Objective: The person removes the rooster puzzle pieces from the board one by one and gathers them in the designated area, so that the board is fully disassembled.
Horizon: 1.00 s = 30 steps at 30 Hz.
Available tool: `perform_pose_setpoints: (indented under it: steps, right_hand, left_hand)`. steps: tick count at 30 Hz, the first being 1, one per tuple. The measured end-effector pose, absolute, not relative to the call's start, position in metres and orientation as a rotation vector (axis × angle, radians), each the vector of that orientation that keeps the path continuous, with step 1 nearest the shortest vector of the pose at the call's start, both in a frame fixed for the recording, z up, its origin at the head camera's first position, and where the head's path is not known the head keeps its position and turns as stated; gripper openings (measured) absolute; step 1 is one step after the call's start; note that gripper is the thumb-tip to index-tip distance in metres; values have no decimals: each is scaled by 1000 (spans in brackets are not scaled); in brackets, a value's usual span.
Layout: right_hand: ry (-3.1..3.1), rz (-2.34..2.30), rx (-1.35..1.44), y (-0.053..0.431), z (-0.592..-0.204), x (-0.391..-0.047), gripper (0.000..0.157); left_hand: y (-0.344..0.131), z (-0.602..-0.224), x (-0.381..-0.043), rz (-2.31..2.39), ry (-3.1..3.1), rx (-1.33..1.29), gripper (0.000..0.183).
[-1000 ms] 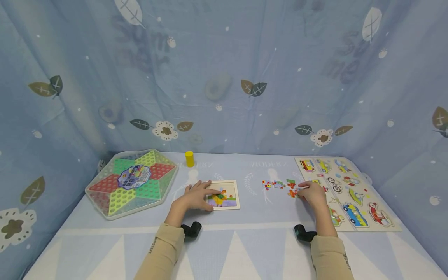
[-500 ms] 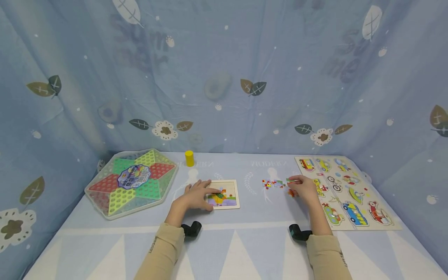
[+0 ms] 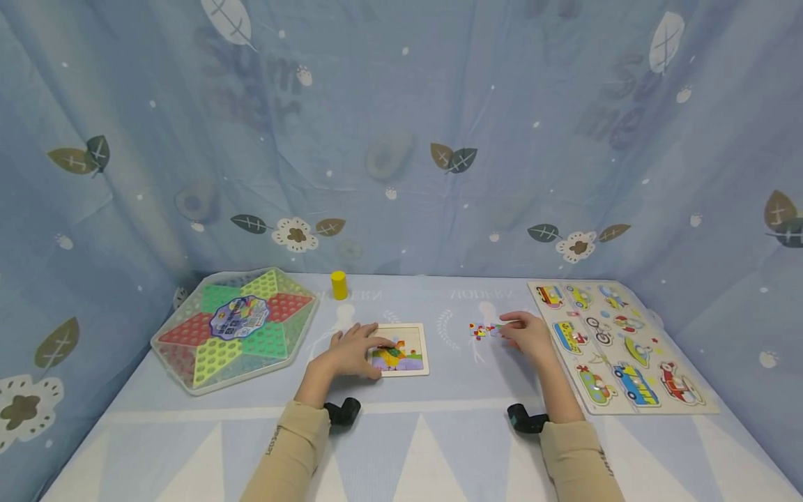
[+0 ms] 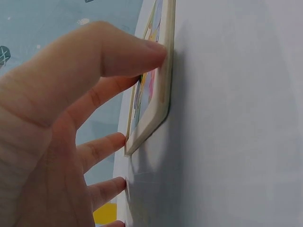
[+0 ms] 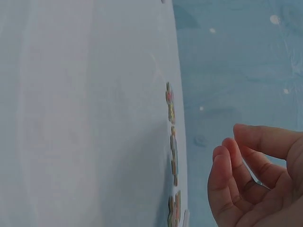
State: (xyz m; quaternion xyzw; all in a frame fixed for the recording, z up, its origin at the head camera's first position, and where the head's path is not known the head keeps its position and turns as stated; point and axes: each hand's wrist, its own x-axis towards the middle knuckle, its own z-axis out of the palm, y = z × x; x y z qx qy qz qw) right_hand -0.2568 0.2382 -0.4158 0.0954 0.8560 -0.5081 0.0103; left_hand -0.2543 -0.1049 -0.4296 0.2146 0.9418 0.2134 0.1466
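In the head view, my left hand [image 3: 354, 352] rests on a small wooden jigsaw puzzle tray [image 3: 426, 352], part of whose picture is covered by the fingers. The left wrist view has the thumb [image 4: 151, 54] pressing the tray's edge, the index finger reaching onto the picture, and the other fingers spread. My right hand [image 3: 527, 338] hovers over the loose puzzle pieces, fingers loosely bent and thumb near the fingertips; nothing shows between them in the right wrist view. One red and yellow piece [image 3: 478, 331] lies left of that hand. Further pieces [image 5: 174, 156] stretch in a row below it.
A hexagonal Chinese checkers board [image 3: 251, 331] lies at the left. Behind the tray stands a yellow cylinder [image 3: 339, 286]. At the right is a large vehicle picture board [image 3: 602, 362], close to my right forearm. A blue patterned curtain [image 3: 401, 174] closes off the back.
My right hand has moved left, from the rightmost loose pieces beside the vehicle board to over the middle of the row. My left hand stays on the tray.
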Motion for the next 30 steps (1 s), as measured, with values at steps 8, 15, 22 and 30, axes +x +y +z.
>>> perform_pose_setpoints:
  steps: [8, 15, 22, 30]
  right_hand:
    - [2716, -1578, 210, 225, -421, -261, 30]
    - [2712, -1583, 179, 206, -417, -263, 29]
    - [2686, -1619, 115, 187, -415, -265, 28]
    - [2695, -1590, 88, 163, -417, -266, 25]
  left_hand:
    - [-105, -430, -253, 662, 2709, 607, 58]
    - [-111, -430, -253, 621, 2783, 453, 71]
    - [-115, -431, -254, 572, 2788, 413, 77]
    - [-115, -430, -255, 568, 2779, 406, 79]
